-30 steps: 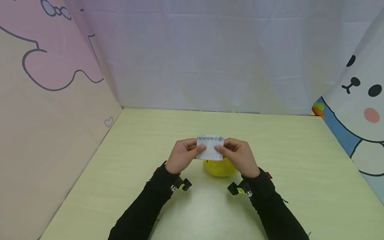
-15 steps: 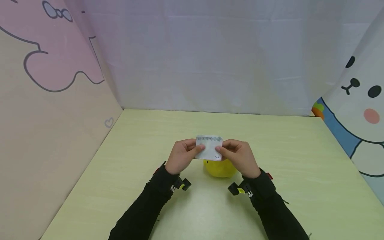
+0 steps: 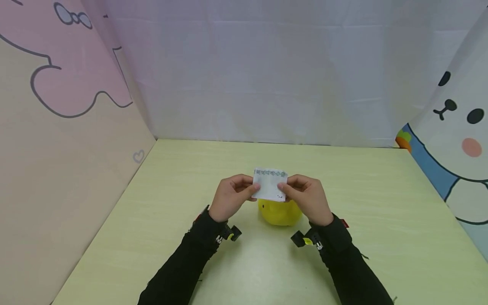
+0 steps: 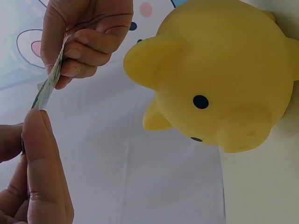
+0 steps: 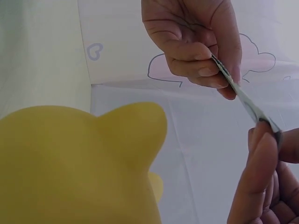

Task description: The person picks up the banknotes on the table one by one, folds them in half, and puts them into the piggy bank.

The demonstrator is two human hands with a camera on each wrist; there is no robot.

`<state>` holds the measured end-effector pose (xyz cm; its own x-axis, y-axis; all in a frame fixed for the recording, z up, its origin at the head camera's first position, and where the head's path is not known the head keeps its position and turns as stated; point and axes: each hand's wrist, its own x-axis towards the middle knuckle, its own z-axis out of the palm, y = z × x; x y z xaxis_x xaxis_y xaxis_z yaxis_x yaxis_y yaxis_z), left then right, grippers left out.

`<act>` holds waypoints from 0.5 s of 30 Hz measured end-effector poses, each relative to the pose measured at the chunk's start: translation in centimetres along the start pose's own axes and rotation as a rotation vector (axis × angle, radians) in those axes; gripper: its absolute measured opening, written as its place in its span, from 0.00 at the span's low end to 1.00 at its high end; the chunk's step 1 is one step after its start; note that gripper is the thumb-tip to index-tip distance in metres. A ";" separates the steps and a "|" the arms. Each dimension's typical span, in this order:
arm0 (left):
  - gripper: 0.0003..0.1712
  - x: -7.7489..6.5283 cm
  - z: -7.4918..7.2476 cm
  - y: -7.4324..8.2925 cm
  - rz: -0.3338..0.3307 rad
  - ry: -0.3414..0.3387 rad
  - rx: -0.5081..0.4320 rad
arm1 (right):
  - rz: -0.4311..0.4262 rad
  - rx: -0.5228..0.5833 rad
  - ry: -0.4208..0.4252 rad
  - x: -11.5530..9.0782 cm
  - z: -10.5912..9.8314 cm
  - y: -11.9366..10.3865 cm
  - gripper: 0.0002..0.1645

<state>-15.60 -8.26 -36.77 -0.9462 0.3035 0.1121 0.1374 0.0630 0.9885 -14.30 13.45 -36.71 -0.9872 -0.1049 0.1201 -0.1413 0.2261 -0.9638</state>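
A small pale folded banknote with a printed strip along its upper edge is held up between both hands. My left hand pinches its left edge, thumb on the near face and fingers behind. On the right edge my right hand pinches it the same way. Seen edge-on in the left wrist view, the banknote is thin and greenish. A yellow pig-shaped piggy bank stands on the table just below it in the head view, its top overlapped by the hands and banknote. Its eyes and snout show in the left wrist view.
The pale yellow-green table reaches back to a white curtain. A cartoon-printed panel borders the left side, and another with a white bear-like figure stands at the right. Both black sleeves carry wrist cameras.
Over the last half second the banknote has shifted slightly right and up, uncovering a bit more of the piggy bank. The hands have spread slightly apart, both keeping their pinch. The piggy bank has stayed put.
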 end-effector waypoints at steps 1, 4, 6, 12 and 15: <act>0.11 0.0 0.0 -0.1 0.003 0.000 0.003 | 0.002 0.002 0.001 0.0 0.0 0.0 0.12; 0.11 0.0 -0.1 -0.2 0.008 0.001 0.012 | 0.008 0.005 0.004 0.0 0.1 0.0 0.12; 0.11 0.0 0.0 -0.2 0.014 0.004 0.012 | 0.010 0.004 0.008 0.0 0.1 -0.1 0.12; 0.10 -0.1 -0.1 -0.1 0.038 0.023 -0.011 | 0.024 -0.003 0.030 0.0 0.0 -0.1 0.12; 0.09 -0.1 -0.1 0.0 0.043 0.030 -0.009 | 0.027 -0.003 0.034 0.0 0.0 -0.1 0.12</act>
<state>-15.50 -8.36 -36.78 -0.9479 0.2773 0.1569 0.1752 0.0424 0.9836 -14.30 13.42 -36.61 -0.9927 -0.0652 0.1017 -0.1142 0.2318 -0.9660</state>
